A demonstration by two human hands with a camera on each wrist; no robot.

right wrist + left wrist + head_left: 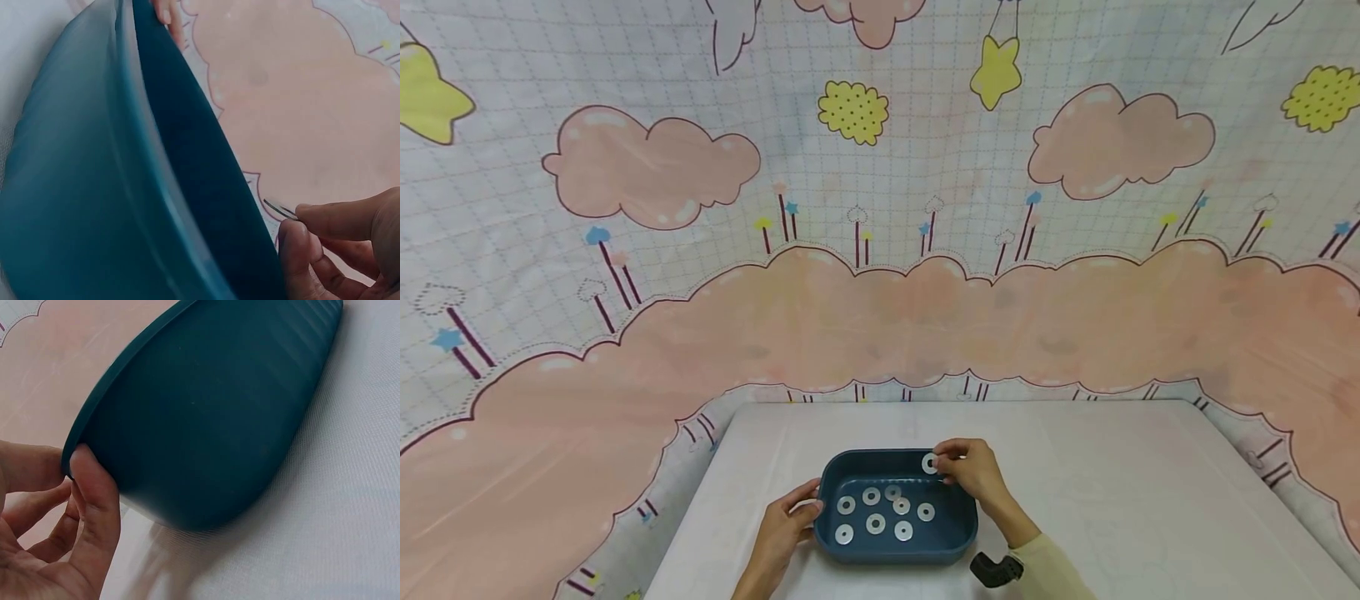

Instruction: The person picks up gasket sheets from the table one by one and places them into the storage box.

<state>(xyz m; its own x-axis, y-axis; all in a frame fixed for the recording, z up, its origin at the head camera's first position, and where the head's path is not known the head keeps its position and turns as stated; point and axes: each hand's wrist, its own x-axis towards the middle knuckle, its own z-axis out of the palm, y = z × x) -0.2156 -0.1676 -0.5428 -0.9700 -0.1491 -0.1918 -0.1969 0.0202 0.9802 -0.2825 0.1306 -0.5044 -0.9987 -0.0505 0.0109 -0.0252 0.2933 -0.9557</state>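
Note:
A dark blue plastic basin (895, 552) stands on the table with several flat metal washers (876, 523) lying spread over its floor. My left hand (784, 529) pinches the basin's left rim between thumb and fingers, as the left wrist view (69, 519) also shows. Over the far right corner of the basin, my right hand (973, 471) pinches one washer (929, 463) by its edge. In the right wrist view that washer (280, 209) appears edge-on between thumb and fingertip, above the rim.
The basin rests on a white table (1112, 483). A patterned cloth (925, 325) with pink clouds and stars hangs behind and around it. A black band (997, 571) sits at the right wrist, beside a pale yellow sleeve (1048, 571).

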